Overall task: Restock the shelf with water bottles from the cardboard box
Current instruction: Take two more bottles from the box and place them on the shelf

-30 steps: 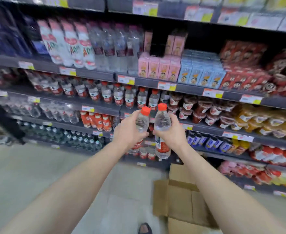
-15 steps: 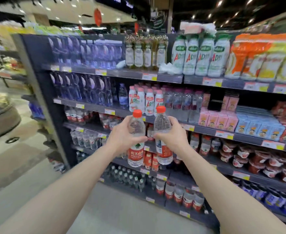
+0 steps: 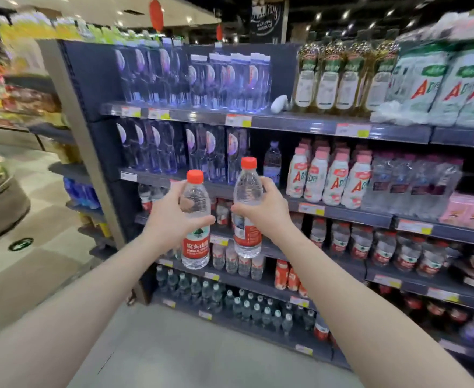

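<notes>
My left hand (image 3: 171, 218) grips a clear water bottle (image 3: 196, 247) with a red cap and red label, held upright in front of the shelving. Beside it my right hand (image 3: 261, 210) grips a second water bottle (image 3: 247, 239) of the same kind, a little higher. Both bottles hang in the air before the dark shelf (image 3: 342, 212) that carries a row of like red-capped bottles (image 3: 381, 245) to the right. The cardboard box is out of view.
Blue-tinted bottles (image 3: 196, 79) fill the upper left shelves, pink and white drink bottles (image 3: 328, 177) stand to the right, small dark-capped bottles (image 3: 230, 301) line the bottom shelf. The shelf unit's end post (image 3: 90, 163) borders an aisle floor (image 3: 34, 261) on the left.
The view has risen and swung left, so the box dropped out of sight and higher shelves came in. Both hands kept their bottles; the right bottle now sits higher than the left.
</notes>
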A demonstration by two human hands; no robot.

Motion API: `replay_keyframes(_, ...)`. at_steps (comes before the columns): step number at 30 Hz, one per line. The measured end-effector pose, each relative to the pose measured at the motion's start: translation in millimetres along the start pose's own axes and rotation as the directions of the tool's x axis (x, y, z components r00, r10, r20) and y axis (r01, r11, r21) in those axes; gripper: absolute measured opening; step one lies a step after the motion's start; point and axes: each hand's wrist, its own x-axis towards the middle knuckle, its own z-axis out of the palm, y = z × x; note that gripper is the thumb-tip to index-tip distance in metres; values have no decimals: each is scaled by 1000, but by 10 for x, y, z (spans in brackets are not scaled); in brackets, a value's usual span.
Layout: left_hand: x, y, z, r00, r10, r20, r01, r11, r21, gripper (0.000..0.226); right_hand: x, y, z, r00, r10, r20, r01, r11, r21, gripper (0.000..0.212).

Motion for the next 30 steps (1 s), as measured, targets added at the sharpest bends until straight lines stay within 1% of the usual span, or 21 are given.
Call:
replay_keyframes(3, 394, -533, -156, 1000, -1, 3, 1, 1000, -8, 94, 318, 96, 524, 1000, 17, 18, -17, 1000, -10, 67)
replay_keyframes(7, 1006, -1255, -177, 1000, 1, 28, -1, 1000, 4, 90, 799, 462, 1234, 995, 83, 46, -83, 996, -13, 61)
replay_keyframes(11, 1709, -1905, -105, 994, 15, 106, -18, 999, 29, 88, 1378, 870, 1965, 992, 119, 51, -117, 992, -46, 75)
replay_keyframes(13, 2020, -2187, -51, 986, 29, 162, -38, 998, 51, 89, 1638, 1038, 2299, 991, 133, 33, -131, 990, -58, 81)
replay_keyframes(15, 2297, -2450, -7, 982, 48, 185, -57, 997, 47, 88, 1908, 1202, 2617, 990, 139, 30, -137, 988, -71, 82)
replay_keyframes(20, 2796, -3130, 186, 976, 73, 206, -68, 997, -28, 67, 2344, 1693, 3264, 988, 153, -30, -154, 987, -46, 85)
replay_keyframes(22, 2962, -3401, 302, 963, 109, 245, -97, 994, -60, 67, 2463, 1946, 3481, 988, 148, -45, -150, 988, -39, 88)
replay_keyframes(25, 3174, -3911, 546, 937, 156, 313, -129, 986, -104, 68, 2627, 2456, 3763, 990, 103, -100, -111, 991, -79, 94)
replay_keyframes(27, 3268, -4249, 708, 929, 185, 320, -147, 979, -138, 63, 2706, 2785, 3892, 988, 69, -136, -80, 994, -74, 89)
replay_keyframes(29, 3309, -4536, 878, 917, 234, 324, -181, 966, -186, 57, 2775, 3079, 3956, 989, 34, -146, -44, 997, -66, 78)
replay_keyframes(30, 3313, -4661, 960, 910, 261, 324, -195, 955, -222, 59, 2803, 3215, 3987, 989, 15, -149, -26, 997, -74, 75)
